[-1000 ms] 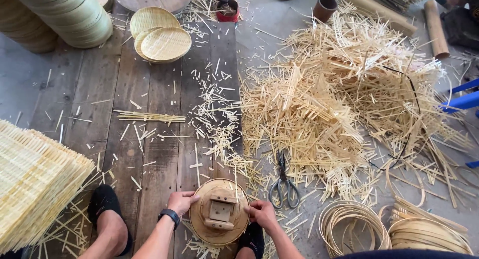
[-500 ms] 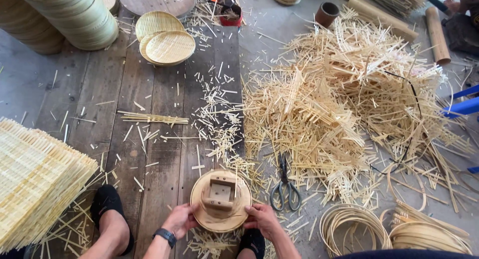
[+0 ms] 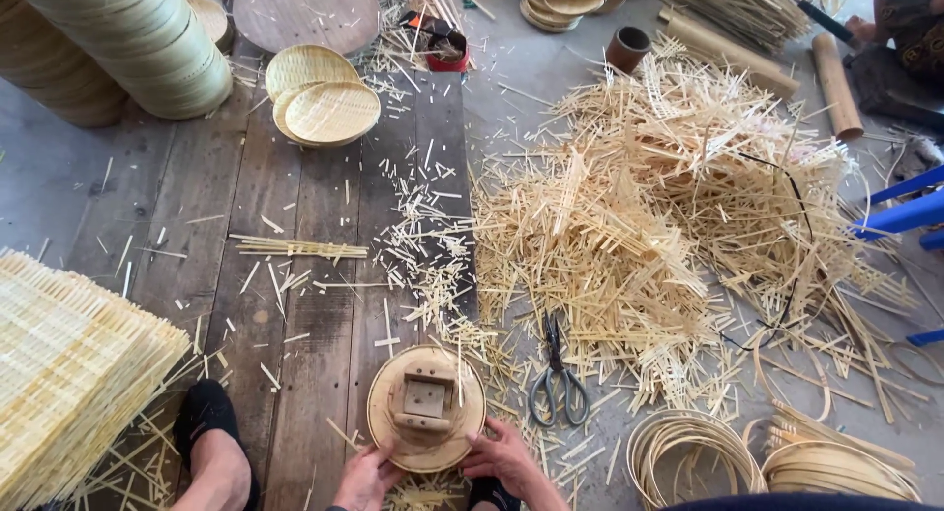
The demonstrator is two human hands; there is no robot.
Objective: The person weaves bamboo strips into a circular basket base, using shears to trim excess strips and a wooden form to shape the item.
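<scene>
Both hands on round wooden mould (image 3: 426, 408), near plank edge.
Left hand (image 3: 366, 478) and right hand (image 3: 503, 454) grasp its rim; keep grip even, mould flat.

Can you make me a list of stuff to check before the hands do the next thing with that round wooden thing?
1. Both hands on the disc: ok, left hand and right hand grip its near edge.
2. Disc flat on the planks: ok.
3. Block centred on the disc: ok.
4. Scissors away from fingers: ok, lying just right of the disc.
5. Scraps off the disc: not ok, a sliver lies across it.
6. Foot clear of the disc: ok.
</scene>
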